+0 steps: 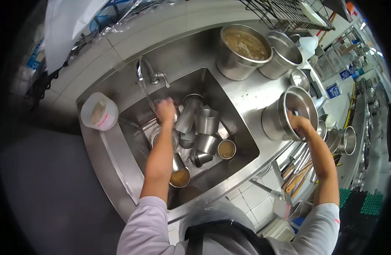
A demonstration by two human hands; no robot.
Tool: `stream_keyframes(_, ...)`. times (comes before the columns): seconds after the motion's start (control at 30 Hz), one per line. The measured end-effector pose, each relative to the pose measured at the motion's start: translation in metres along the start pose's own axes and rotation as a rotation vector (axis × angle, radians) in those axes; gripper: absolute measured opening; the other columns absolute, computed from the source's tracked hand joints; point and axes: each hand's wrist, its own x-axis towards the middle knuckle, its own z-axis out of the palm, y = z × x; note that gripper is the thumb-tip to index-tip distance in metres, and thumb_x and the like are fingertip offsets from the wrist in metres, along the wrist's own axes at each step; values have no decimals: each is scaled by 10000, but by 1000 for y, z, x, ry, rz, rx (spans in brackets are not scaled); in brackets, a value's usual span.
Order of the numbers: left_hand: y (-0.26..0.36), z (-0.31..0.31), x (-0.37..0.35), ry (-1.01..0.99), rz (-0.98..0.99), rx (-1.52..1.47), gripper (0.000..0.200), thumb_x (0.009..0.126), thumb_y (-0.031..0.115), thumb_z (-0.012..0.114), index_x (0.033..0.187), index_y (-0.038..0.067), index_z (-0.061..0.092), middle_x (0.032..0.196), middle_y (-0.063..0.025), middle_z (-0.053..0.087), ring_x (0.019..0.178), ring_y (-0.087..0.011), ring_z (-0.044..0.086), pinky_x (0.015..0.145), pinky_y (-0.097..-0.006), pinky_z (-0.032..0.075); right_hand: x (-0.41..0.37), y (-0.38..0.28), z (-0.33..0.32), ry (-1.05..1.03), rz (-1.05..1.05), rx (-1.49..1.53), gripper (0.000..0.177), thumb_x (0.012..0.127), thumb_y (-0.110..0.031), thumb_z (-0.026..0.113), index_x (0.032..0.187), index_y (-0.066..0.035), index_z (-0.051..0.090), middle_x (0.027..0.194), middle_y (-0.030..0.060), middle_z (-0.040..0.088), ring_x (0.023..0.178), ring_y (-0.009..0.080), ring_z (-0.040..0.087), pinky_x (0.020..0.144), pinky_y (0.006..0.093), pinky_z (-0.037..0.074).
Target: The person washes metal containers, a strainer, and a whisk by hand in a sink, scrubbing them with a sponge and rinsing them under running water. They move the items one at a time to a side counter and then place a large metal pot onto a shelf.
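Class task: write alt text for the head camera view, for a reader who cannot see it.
A person's left hand reaches among steel canisters in a sink by the faucet, while the right hand grips the rim of a steel pot on the counter.

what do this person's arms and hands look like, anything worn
Both the left hand and right hand are bare, no gloves, forearms uncovered. The left sleeve and right sleeve are short and pale grey; the right one carries a red mark near its hem.
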Motion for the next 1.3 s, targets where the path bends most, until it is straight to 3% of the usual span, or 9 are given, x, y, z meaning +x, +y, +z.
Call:
stream_keyframes(0.1,-27,53,-49,-188,207,32,263,846,272,616,928,25,652,958,-211,653,923,-420,617,830,-521,479,7,13,4,-136,-196,-233,563,786,-377,714,1230,-46,617,1223,184,611,1131,402,562,1002,472,436)
stream_keyframes(0.27,20,84,-91,-442,893,-25,398,790,337,684,1076,61,670,1063,-164,657,1068,-366,573,923,-457,464,8,-20,3,44,162,-1017,513,771,-326,656,1194,-36,632,1326,111,541,1244,308,477,891,491,400)
stream_keyframes(0.33,66,63,-94,-865,684,300,441,780,426,695,1065,89,719,1056,-176,701,1064,-363,629,909,-468,498,11,24,21,-4,36,-1147,469,777,-314,654,1182,-78,645,1259,104,573,1182,266,504,837,492,392)
stream_keyframes(0.47,62,73,-89,-868,551,148,327,884,367,632,969,72,743,991,-203,705,983,-376,673,873,-490,513,16,17,33,-33,-118,-1078,391,766,-289,678,1123,-129,681,1084,66,661,1145,238,532,854,488,386)
stream_keyframes(0.53,28,95,-65,-706,614,-47,335,901,344,624,928,24,720,941,-228,695,892,-370,679,816,-461,517,16,18,37,112,-330,-996,311,770,-311,676,1013,-122,723,989,89,708,1015,275,623,788,458,449)
stream_keyframes(0.6,8,59,-51,-704,-54,-530,377,967,371,584,961,3,667,862,-135,696,763,-263,616,747,-350,496,17,3,38,66,-292,-767,304,767,-305,671,994,-110,723,966,97,709,973,284,630,770,452,458)
stream_keyframes(0.9,-76,-54,-69,-473,-736,-1872,563,935,387,661,1329,9,525,1283,-139,611,1162,-333,587,1022,-484,453,42,-22,46,194,-243,-350,284,750,-279,652,910,-56,727,862,131,714,785,322,663,690,423,501)
stream_keyframes(1.13,-18,-85,-76,-683,53,196,527,832,400,728,1179,9,657,1266,-223,624,1169,-355,602,1034,-512,420,13,67,-23,294,-111,648,336,675,-108,526,957,-14,684,761,130,643,651,272,667,593,371,536)
stream_keyframes(1.3,-17,-85,-90,-339,500,611,197,821,143,574,821,77,759,866,-150,733,908,-318,710,1140,-683,38,-91,-88,-58,336,-335,1265,534,753,-130,493,1285,-82,480,1054,162,617,709,299,673,530,380,559)
